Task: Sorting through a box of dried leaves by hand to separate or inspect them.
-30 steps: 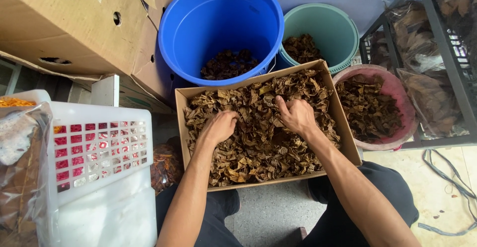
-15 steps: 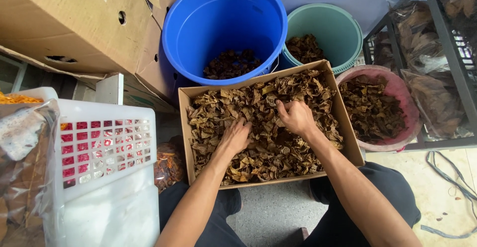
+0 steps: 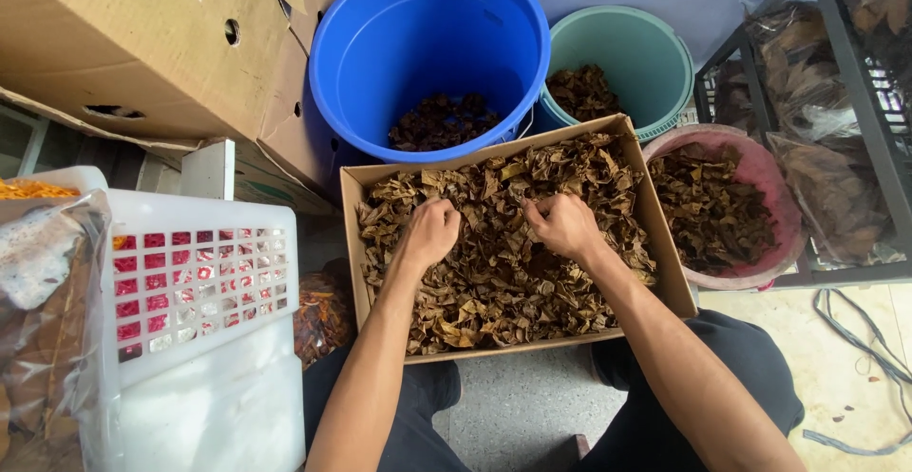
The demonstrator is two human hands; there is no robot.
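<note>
Both hands, the left hand (image 3: 429, 232) and right hand (image 3: 565, 225), sit curled into dried brown leaves (image 3: 503, 282) filling the cardboard box (image 3: 655, 235); what they grip is hidden. The box looks mostly unsorted, while the blue bucket (image 3: 380, 64), green bucket (image 3: 655, 64) and pink basin (image 3: 784, 216) hold small amounts.

A large brown cardboard box (image 3: 142, 45) fills the upper left of the frame, lying tilted with 1 round hole in its side and faint white marking near the top edge. At centre sits an open shallow cardboard carton (image 3: 670, 273). Clear plastic bags (image 3: 817, 130) hang at upper right; another clear bag (image 3: 43, 273) sits at the left edge.
</note>
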